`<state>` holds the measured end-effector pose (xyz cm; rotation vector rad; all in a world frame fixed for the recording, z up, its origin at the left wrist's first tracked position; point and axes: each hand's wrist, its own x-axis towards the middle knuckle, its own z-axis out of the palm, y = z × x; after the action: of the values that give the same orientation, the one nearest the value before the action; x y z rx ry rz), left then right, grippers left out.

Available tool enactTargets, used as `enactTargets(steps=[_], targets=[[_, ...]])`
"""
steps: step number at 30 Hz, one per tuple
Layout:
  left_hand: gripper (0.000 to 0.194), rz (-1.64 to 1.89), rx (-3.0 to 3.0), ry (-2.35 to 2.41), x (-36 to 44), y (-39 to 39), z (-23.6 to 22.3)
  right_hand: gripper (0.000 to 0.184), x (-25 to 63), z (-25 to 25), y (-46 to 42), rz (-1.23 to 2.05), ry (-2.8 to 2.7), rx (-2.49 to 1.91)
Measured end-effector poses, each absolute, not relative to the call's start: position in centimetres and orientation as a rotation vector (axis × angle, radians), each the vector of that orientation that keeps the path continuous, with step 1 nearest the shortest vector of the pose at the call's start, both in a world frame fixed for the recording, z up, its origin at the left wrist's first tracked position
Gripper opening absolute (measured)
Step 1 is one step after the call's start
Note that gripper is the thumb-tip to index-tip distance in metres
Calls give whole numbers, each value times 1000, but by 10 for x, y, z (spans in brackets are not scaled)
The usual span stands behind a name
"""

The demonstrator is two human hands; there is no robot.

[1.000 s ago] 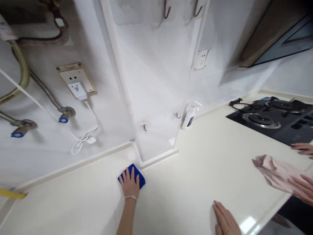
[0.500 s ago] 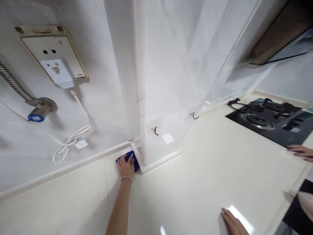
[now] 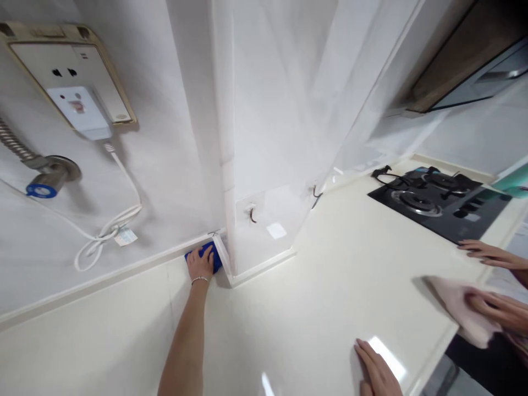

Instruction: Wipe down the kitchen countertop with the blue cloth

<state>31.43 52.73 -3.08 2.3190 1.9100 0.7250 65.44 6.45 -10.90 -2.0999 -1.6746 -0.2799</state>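
Note:
My left hand (image 3: 199,265), with a bracelet at the wrist, presses a blue cloth (image 3: 217,260) into the corner where the counter's raised edge meets the wall's jutting pillar. Its fingers are bent over the cloth, which looks folded. On the cream countertop (image 3: 313,308), near the front, my right hand (image 3: 374,367) lies flat with fingers stretched out and nothing in it; the lower frame edge cuts it off.
At right a co-worker's hand (image 3: 489,253) rests on the counter; the other grips a pale pink cloth (image 3: 457,308). A black gas hob (image 3: 437,201) stands behind. On the left wall are a socket (image 3: 68,71), a looped white cord (image 3: 101,236) and a valve (image 3: 47,184). Wires poke from the pillar.
The view has shifted, so everything sits further left. The co-worker's hand with the pink cloth has come onto the counter's edge. My left hand stays at the corner on the blue cloth.

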Motion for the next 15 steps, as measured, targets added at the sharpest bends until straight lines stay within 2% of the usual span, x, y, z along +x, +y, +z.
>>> enactTargets(steps=[5,15], targets=[[40,694,2384,1871,309,477,-24,70,644,-102,69,-283,-1608,-2073],[40,746,2467,1858,317,328,-25,67,640,-103,75,-347,-1567,-1981]])
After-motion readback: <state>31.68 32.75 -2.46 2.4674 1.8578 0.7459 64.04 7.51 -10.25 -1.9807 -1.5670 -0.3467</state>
